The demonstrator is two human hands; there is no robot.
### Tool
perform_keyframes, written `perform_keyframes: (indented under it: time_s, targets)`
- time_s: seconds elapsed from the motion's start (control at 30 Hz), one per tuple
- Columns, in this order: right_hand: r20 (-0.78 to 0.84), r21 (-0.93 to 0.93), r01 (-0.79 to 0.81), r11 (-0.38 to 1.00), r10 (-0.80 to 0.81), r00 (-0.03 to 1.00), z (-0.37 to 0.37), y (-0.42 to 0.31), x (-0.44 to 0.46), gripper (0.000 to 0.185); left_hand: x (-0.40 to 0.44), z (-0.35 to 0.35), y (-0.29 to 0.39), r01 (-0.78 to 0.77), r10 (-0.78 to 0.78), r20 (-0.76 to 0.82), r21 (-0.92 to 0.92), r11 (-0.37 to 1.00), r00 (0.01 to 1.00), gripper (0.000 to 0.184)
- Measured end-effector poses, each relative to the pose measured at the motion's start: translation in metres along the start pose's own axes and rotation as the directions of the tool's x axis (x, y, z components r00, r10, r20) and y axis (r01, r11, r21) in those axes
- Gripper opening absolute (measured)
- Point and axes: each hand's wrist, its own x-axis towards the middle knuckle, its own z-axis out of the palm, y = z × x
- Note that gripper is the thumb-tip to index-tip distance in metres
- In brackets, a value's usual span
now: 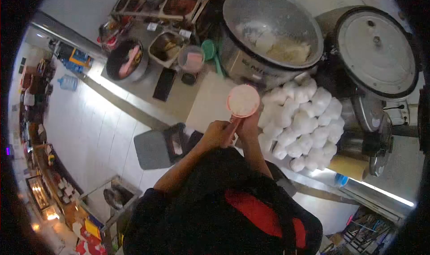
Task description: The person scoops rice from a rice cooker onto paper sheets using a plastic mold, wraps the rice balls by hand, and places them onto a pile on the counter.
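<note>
A round pink scoop [243,101], filled level with white rice, is held out in front of me. My left hand [218,134] is closed round its pink handle. Close beside it, my right hand [249,124] is against the underside of the scoop, and its fingers are partly hidden. Just right of the hands lies a large pile of white rounded bundles [304,120] that look like wrapped rice. Beyond the scoop stands an open rice cooker [233,60] with rice [289,50] left in its pot.
A white board [207,103] lies left of the scoop. Farther along stand a green ladle [218,64], a clear tub [191,60], a dark phone [164,84], a metal container [157,58] and a black pot [117,69]. A lidded cooker [376,53] is at right, a grey bin [152,150] below the counter.
</note>
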Motion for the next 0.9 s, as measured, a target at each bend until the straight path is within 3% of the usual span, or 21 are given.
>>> perform_keyframes:
  time_s: [0.07, 0.1, 0.13, 0.17, 0.2, 0.23, 0.27, 0.37, 0.43, 0.53, 0.6, 0.63, 0.7, 0.77, 0.8, 0.9]
  targets:
    - [-0.003, -0.355, 0.053, 0.933, -0.058, 0.998, -0.046, 0.028, 0.019, 0.051, 0.022, 0.004, -0.077, -0.221, 0.228, 0.027, 0.377, 0.899, 0.973, 0.035]
    - [0.005, -0.516, 0.084, 0.852, -0.095, 0.995, -0.082, 0.044, 0.036, 0.051, 0.021, -0.003, -0.089, -0.190, 0.215, -0.025, 0.377, 0.906, 0.976, 0.032]
    - [0.405, -0.684, 0.303, 0.664, 0.000, 0.914, -0.099, 0.040, 0.064, 0.048, 0.023, -0.013, -0.098, -0.165, 0.207, -0.073, 0.378, 0.911, 0.976, 0.029]
    - [0.734, -0.612, 0.596, 0.520, 0.094, 0.672, -0.113, 0.035, 0.091, 0.047, 0.027, -0.025, -0.106, -0.144, 0.203, -0.121, 0.380, 0.914, 0.972, 0.027]
    - [0.623, -0.770, 0.637, 0.034, -0.170, 0.763, -0.078, 0.062, 0.067, 0.047, 0.036, -0.036, -0.121, -0.244, 0.351, -0.137, 0.489, 0.837, 0.926, 0.027]
    - [0.558, -0.822, 0.388, -0.417, -0.454, 0.695, -0.056, 0.079, 0.051, 0.047, 0.047, -0.048, -0.140, -0.331, 0.492, -0.130, 0.592, 0.735, 0.861, 0.030]
    - [0.518, -0.836, 0.339, -0.430, -0.418, 0.746, -0.059, 0.087, 0.048, 0.049, 0.055, -0.059, -0.153, -0.405, 0.627, -0.102, 0.681, 0.610, 0.772, 0.033]
    - [0.438, -0.846, 0.255, -0.469, -0.335, 0.835, -0.052, 0.098, 0.057, 0.055, 0.064, -0.088, -0.165, -0.403, 0.422, 0.198, 0.780, 0.479, 0.885, 0.047]
    - [0.431, -0.838, 0.260, -0.479, -0.292, 0.854, -0.046, 0.091, 0.054, 0.059, 0.062, -0.094, -0.170, -0.429, 0.412, 0.241, 0.775, 0.464, 0.879, 0.052]
    - [0.422, -0.893, 0.270, -0.361, -0.459, 0.782, -0.022, 0.056, 0.046, 0.062, 0.058, -0.098, -0.162, -0.458, 0.429, 0.269, 0.775, 0.435, 0.862, 0.060]
    - [0.496, -0.868, 0.383, -0.316, -0.525, 0.692, 0.030, -0.001, 0.027, 0.061, 0.057, -0.101, -0.168, -0.483, 0.447, 0.295, 0.780, 0.398, 0.844, 0.062]
    - [0.519, -0.810, 0.572, -0.129, -0.612, 0.596, 0.080, -0.029, 0.010, 0.058, 0.062, -0.102, -0.172, -0.499, 0.463, 0.310, 0.783, 0.371, 0.830, 0.062]
    - [0.662, -0.737, 0.490, -0.465, -0.642, 0.387, 0.118, -0.083, 0.017, 0.056, 0.068, -0.105, -0.179, -0.542, 0.473, 0.360, 0.770, 0.336, 0.804, 0.060]
    - [0.784, -0.621, 0.225, -0.751, -0.595, 0.177, 0.185, -0.130, 0.011, 0.048, 0.075, -0.112, -0.180, -0.587, 0.470, 0.415, 0.745, 0.317, 0.779, 0.056]
    - [0.782, -0.609, 0.169, -0.775, -0.552, 0.288, 0.192, -0.150, 0.030, 0.049, 0.078, -0.114, -0.185, -0.624, 0.502, 0.427, 0.707, 0.333, 0.752, 0.052]
    - [0.715, -0.592, -0.005, -0.806, -0.528, 0.459, 0.188, -0.157, 0.052, 0.050, 0.093, -0.122, -0.208, -0.698, 0.584, 0.428, 0.609, 0.377, 0.690, 0.041]
